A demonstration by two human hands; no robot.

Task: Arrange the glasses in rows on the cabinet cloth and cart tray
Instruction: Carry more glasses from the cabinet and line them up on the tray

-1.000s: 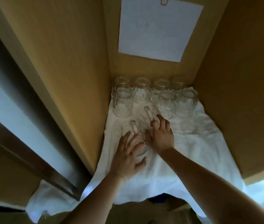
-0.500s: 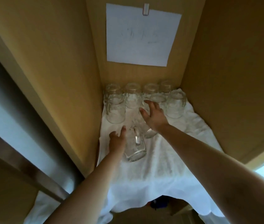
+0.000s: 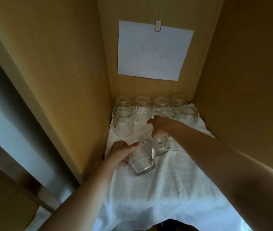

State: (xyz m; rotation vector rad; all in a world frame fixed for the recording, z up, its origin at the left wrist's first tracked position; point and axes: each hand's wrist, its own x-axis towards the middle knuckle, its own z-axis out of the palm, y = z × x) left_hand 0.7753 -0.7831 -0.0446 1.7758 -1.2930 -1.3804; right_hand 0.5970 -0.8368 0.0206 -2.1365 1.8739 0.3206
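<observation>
left hand (image 3: 121,151) grips near glass (image 3: 142,160) | right hand (image 3: 161,126) grips far glass (image 3: 161,144)

Right hand (image 3: 161,126) hides top of one glass (image 3: 161,144); handwriting on paper note (image 3: 154,50) too faint.

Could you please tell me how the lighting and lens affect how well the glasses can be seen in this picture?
In the head view the cabinet interior is dim and warm; daylight brightens the front of the white cloth. The clear glasses at the back show low contrast and soft edges. The wide-angle lens splays the cabinet walls outward. The left hand and right hand look soft.
</observation>
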